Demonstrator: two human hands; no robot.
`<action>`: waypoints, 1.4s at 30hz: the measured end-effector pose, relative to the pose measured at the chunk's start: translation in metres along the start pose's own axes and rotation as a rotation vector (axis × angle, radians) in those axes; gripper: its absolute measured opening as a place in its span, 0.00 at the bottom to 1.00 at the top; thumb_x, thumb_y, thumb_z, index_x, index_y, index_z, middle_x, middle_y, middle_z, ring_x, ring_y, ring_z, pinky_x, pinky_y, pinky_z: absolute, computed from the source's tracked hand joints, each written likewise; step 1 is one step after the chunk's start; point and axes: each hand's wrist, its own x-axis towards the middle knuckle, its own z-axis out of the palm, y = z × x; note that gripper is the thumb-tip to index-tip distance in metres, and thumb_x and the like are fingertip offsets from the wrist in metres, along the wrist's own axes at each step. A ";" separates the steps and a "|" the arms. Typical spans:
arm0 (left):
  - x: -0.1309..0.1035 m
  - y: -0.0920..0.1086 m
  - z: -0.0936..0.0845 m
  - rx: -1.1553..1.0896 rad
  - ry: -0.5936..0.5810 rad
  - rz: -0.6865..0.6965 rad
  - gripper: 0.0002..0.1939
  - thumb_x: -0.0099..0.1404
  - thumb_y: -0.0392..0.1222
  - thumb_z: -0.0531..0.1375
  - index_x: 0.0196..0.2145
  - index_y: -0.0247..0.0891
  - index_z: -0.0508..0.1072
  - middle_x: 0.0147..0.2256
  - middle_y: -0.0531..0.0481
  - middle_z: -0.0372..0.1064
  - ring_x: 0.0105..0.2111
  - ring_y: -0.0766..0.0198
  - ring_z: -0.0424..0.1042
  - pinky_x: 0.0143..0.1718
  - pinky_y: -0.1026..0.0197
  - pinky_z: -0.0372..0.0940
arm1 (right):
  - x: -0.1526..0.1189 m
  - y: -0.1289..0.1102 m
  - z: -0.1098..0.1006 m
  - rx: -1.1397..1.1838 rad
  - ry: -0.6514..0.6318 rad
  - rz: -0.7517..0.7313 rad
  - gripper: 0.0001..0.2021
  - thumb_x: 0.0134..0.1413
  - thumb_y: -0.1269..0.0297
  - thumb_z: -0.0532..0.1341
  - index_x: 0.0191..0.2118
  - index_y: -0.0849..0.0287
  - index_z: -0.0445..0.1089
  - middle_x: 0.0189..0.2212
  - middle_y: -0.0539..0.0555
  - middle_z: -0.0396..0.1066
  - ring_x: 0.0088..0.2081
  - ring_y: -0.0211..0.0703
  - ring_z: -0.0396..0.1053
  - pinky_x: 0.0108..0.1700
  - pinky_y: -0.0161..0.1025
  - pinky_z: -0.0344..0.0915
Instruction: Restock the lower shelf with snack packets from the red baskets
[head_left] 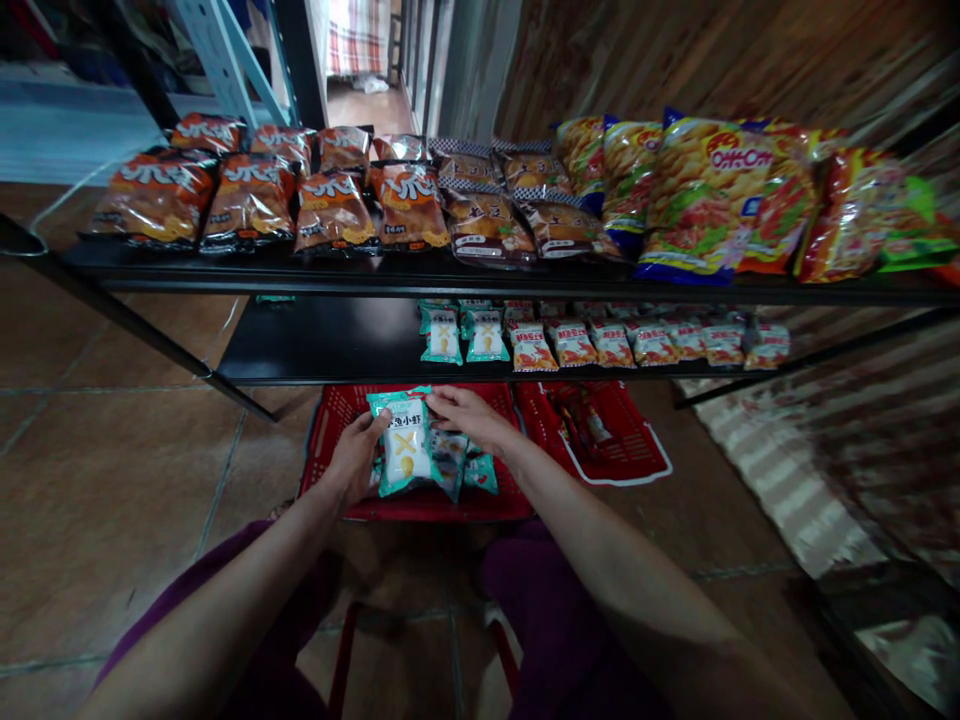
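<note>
A white and mint-green snack bag (405, 447) with yellow sticks printed on it is held upright above a red shopping basket (480, 508). My left hand (358, 450) grips its left edge, the thumb lying over the front. At the upper right corner, my right hand (466, 412) has its fingers closed on the bag's top edge; the fingertips are partly hidden. Right behind the held bag, another bag of the same colours (450, 455) shows its side. More green-edged bags (480, 473) lie in the basket beneath my right wrist.
The black lower shelf (322, 340) carries two green-white bags (486, 332) and a row of red-white bags (574, 342). Above, the upper shelf (315, 280) holds orange chip bags (247, 195) and large yellow bags (701, 195). A second red basket (637, 445) stands right, with a few packets inside.
</note>
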 end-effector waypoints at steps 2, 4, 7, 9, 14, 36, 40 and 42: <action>0.000 0.001 0.000 -0.013 -0.008 0.000 0.11 0.59 0.42 0.61 0.40 0.35 0.70 0.33 0.47 0.76 0.34 0.61 0.76 0.33 0.63 0.69 | -0.001 -0.002 0.002 0.064 -0.023 0.024 0.12 0.49 0.56 0.66 0.33 0.59 0.71 0.31 0.49 0.71 0.34 0.34 0.68 0.39 0.32 0.67; -0.001 0.002 0.000 -0.014 -0.011 -0.011 0.11 0.60 0.41 0.61 0.40 0.35 0.70 0.33 0.47 0.76 0.33 0.61 0.76 0.33 0.63 0.69 | -0.002 -0.004 0.004 0.109 -0.019 0.044 0.11 0.48 0.58 0.67 0.32 0.60 0.71 0.29 0.49 0.70 0.33 0.33 0.68 0.40 0.32 0.67; -0.002 0.002 0.000 -0.008 -0.010 -0.025 0.11 0.61 0.42 0.61 0.40 0.35 0.70 0.33 0.47 0.76 0.32 0.62 0.76 0.33 0.63 0.69 | -0.001 -0.004 0.005 0.144 -0.012 0.070 0.10 0.46 0.60 0.68 0.31 0.60 0.72 0.29 0.48 0.71 0.32 0.33 0.68 0.39 0.32 0.67; -0.001 0.001 0.000 -0.016 -0.017 -0.031 0.10 0.61 0.42 0.61 0.40 0.36 0.70 0.32 0.47 0.76 0.32 0.62 0.76 0.33 0.63 0.69 | 0.000 -0.003 0.005 0.145 -0.006 0.061 0.10 0.45 0.60 0.69 0.30 0.61 0.72 0.28 0.48 0.71 0.32 0.33 0.68 0.38 0.32 0.67; -0.002 0.002 -0.001 -0.017 -0.060 -0.044 0.14 0.59 0.44 0.62 0.41 0.36 0.71 0.38 0.44 0.76 0.34 0.60 0.76 0.33 0.62 0.69 | 0.001 0.001 0.005 0.123 0.032 0.002 0.14 0.41 0.57 0.70 0.29 0.62 0.72 0.25 0.46 0.69 0.28 0.31 0.65 0.33 0.30 0.63; 0.000 0.002 -0.006 -0.040 -0.094 -0.105 0.16 0.62 0.43 0.61 0.46 0.35 0.71 0.41 0.42 0.75 0.33 0.61 0.75 0.29 0.63 0.68 | -0.004 -0.003 0.011 0.098 0.089 0.106 0.10 0.54 0.56 0.63 0.36 0.58 0.71 0.31 0.48 0.70 0.31 0.32 0.66 0.31 0.29 0.65; 0.010 0.006 -0.011 -0.127 0.039 -0.105 0.10 0.64 0.43 0.58 0.41 0.34 0.72 0.31 0.47 0.75 0.23 0.67 0.71 0.22 0.68 0.62 | -0.008 -0.002 0.014 0.119 -0.009 0.162 0.09 0.56 0.59 0.62 0.38 0.59 0.70 0.35 0.51 0.72 0.32 0.35 0.71 0.34 0.35 0.71; 0.012 0.009 -0.013 -0.156 0.102 -0.121 0.09 0.65 0.43 0.57 0.37 0.33 0.72 0.25 0.50 0.72 0.18 0.70 0.67 0.20 0.69 0.59 | -0.008 0.000 0.015 0.115 -0.075 0.189 0.11 0.55 0.62 0.63 0.42 0.60 0.68 0.35 0.53 0.73 0.32 0.37 0.73 0.35 0.37 0.73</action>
